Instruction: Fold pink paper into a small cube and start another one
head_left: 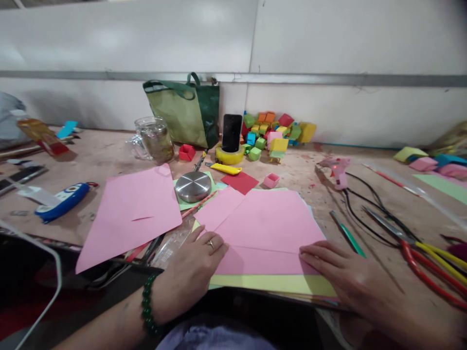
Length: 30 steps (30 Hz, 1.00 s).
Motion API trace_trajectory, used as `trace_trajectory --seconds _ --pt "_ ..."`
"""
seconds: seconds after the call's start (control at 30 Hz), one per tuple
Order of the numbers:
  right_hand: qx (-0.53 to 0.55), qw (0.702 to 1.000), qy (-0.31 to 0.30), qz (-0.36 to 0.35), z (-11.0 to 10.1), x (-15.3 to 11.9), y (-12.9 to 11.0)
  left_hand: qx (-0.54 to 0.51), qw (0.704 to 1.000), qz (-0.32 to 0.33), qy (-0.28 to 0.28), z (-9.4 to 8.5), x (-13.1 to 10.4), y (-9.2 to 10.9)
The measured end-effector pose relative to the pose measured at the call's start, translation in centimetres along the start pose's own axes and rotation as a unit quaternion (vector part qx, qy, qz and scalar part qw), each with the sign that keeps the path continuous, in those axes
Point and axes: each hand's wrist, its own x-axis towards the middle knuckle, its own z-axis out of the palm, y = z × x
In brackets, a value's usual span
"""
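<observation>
A pink sheet of paper (pixel 266 223) lies in front of me with a crease or overlapping edge across its lower part. My left hand (pixel 197 260), with a ring and a green bead bracelet, is at its left edge, fingers bent onto the paper. At the right edge my right hand (pixel 339 267) holds the sheet, its fingers close together. Both thumbs are largely hidden. Yellow paper (pixel 273 284) shows beneath the near edge. Further left lies another pink sheet (pixel 134 209) with a small slit, and a round metal lid-like disc (pixel 193 186) sits between the sheets.
Behind are a yellow cutter knife (pixel 224 168), red paper (pixel 241 183), a phone (pixel 232 132) standing on tape, colourful paper boxes (pixel 273 131), a glass mug (pixel 155 138) and a green bag (pixel 186 109). A pink glue gun (pixel 337 172), green-handled blade (pixel 350 236) and scissors (pixel 419 253) lie right.
</observation>
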Motion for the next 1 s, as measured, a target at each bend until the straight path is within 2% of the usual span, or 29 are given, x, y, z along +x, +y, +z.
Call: trace_trajectory --seconds 0.37,0.57,0.7,0.83,1.0 --pt "0.037 0.997 0.002 0.064 0.3 -2.8 0.3 -0.02 0.999 -0.022 0.031 -0.2 -0.3 -0.2" --pt "0.016 0.995 -0.007 0.096 -0.2 -2.8 -0.3 -0.032 0.997 -0.018 0.063 0.0 -0.9 -0.7" --pt "0.029 0.993 -0.013 0.112 -1.0 -2.0 -0.5 -0.029 0.997 -0.028 0.068 0.0 -1.2 -0.6" --pt "0.045 0.985 -0.059 0.157 -1.9 -0.7 0.5 -0.034 0.992 -0.033 0.113 0.1 -1.1 -0.4" --pt "0.08 0.965 -0.046 0.247 -1.6 4.3 2.4 -0.05 0.986 -0.054 0.151 0.2 -1.0 -0.7"
